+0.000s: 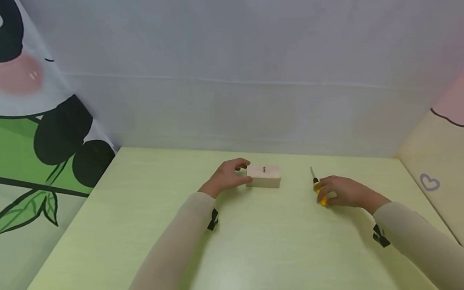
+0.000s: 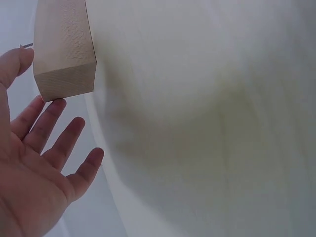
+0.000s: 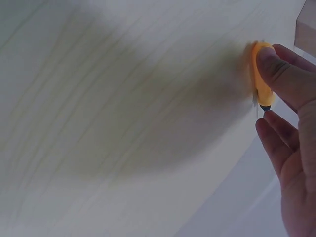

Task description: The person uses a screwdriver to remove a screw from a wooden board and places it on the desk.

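A pale wooden block [image 1: 263, 182] lies on the table, with a screw [image 1: 264, 169] standing up from its top. My left hand [image 1: 227, 176] is at the block's left end. In the left wrist view its fingers are spread beside the block [image 2: 64, 44], thumb and fingertips close to it; whether they touch cannot be told. To the right, my right hand [image 1: 345, 192] pinches the yellow handle of a screwdriver [image 1: 323, 200], whose shaft points toward the back. In the right wrist view the thumb presses on the yellow handle [image 3: 261, 79], while some fingers hang apart from it.
The pale yellow-green table [image 1: 241, 254] meets a light grey cloth wall [image 1: 252, 92] at the back. A printed panel with a cartoon [image 1: 7, 137] stands on the left, and another printed panel [image 1: 461, 166] on the right.
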Action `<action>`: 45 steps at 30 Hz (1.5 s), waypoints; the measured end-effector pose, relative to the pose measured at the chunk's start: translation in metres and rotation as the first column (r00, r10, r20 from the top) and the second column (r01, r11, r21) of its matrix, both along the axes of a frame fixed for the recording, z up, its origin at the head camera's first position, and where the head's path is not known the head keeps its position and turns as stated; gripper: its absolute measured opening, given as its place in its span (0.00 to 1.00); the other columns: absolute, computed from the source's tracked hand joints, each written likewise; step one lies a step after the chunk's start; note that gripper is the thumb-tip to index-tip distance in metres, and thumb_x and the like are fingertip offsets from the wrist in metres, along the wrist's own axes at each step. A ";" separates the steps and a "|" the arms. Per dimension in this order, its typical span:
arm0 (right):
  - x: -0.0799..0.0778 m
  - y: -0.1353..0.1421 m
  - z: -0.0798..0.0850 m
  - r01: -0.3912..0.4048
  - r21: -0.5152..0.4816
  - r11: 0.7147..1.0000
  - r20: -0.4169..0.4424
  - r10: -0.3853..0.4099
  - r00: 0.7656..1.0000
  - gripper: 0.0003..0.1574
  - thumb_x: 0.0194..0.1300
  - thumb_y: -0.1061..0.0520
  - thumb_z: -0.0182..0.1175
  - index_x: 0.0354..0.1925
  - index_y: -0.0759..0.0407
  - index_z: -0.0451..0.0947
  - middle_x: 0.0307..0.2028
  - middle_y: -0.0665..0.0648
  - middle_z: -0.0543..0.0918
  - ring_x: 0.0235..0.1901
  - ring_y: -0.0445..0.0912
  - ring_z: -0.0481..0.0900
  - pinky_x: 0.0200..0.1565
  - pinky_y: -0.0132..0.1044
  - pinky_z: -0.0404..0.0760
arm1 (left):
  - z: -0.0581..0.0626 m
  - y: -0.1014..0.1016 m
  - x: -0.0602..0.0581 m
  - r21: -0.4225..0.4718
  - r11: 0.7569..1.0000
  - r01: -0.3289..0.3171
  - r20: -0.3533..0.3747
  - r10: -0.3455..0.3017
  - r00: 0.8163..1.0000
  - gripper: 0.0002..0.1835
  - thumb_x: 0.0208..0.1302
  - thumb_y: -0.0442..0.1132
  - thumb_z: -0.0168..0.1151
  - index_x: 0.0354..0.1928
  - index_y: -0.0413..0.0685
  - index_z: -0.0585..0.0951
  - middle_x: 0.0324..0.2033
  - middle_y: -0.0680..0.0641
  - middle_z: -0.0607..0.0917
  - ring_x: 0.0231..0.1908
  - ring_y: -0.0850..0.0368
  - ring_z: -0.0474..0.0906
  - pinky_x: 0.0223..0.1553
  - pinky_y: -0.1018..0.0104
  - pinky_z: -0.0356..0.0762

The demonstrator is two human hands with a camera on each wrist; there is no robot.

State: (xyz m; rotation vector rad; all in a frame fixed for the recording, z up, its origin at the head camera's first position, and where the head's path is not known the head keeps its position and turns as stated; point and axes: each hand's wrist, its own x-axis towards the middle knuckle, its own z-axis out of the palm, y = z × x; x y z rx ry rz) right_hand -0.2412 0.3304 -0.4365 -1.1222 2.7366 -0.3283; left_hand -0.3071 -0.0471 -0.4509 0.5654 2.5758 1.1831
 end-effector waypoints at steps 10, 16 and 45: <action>0.010 -0.002 -0.017 0.054 -0.037 0.998 -0.032 -0.055 0.998 0.12 0.57 0.56 0.70 0.40 0.43 0.85 0.53 0.56 0.81 0.55 0.57 0.75 0.51 0.52 0.78 | -0.013 0.000 0.003 0.072 0.997 -0.038 0.044 0.035 0.998 0.27 0.60 0.46 0.68 0.62 0.56 0.75 0.58 0.49 0.78 0.58 0.45 0.75 0.58 0.55 0.74; 0.008 -0.005 -0.019 0.057 -0.052 0.997 -0.072 -0.060 0.996 0.12 0.57 0.54 0.70 0.41 0.43 0.85 0.51 0.55 0.82 0.54 0.53 0.73 0.51 0.49 0.78 | -0.012 0.000 0.005 0.097 0.993 -0.066 0.063 0.060 0.996 0.27 0.59 0.47 0.68 0.62 0.59 0.75 0.58 0.51 0.78 0.58 0.45 0.75 0.56 0.53 0.76; -0.003 -0.029 0.006 -0.031 -0.257 0.966 -0.333 -0.058 0.941 0.17 0.51 0.61 0.72 0.42 0.52 0.86 0.39 0.47 0.83 0.43 0.44 0.77 0.41 0.39 0.79 | -0.012 0.003 0.000 0.083 0.996 -0.035 0.099 0.027 0.995 0.29 0.60 0.52 0.67 0.64 0.67 0.72 0.60 0.57 0.77 0.64 0.49 0.72 0.57 0.53 0.75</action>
